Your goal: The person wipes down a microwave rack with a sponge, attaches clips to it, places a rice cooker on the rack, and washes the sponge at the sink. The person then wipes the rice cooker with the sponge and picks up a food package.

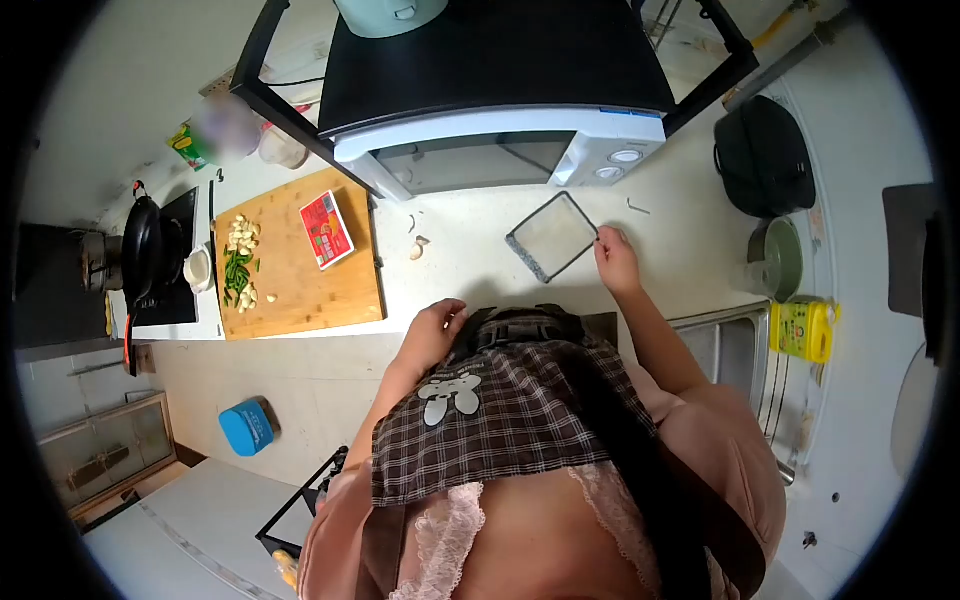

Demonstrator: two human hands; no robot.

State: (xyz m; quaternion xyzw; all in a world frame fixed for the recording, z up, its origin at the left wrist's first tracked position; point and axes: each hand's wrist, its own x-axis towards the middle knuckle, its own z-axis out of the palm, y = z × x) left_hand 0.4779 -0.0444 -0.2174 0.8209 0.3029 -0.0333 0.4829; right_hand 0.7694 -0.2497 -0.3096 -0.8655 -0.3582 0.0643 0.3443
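Note:
My right hand (617, 260) pinches the corner of a square, pale cloth-like piece with a dark border (553, 236). It lies on the white counter in front of the microwave, with a grey, fuzzy-looking strip along its lower left side. My left hand (433, 333) rests by the counter's front edge beside my checked apron (480, 410), fingers loosely bent and apart, with nothing seen in it. Garlic bits (417, 247) lie on the counter beyond that hand. To the left, a wooden cutting board (300, 290) bears a red-and-white box (327, 230), garlic cloves (243, 235) and cut green peppers (238, 278).
The microwave (480, 160) stands under a black rack shelf at the back. A black wok (150, 245) sits on the stove at far left. On the right are the sink (725, 350), a yellow pack (803, 330), a green pot (782, 258) and a black container (765, 155).

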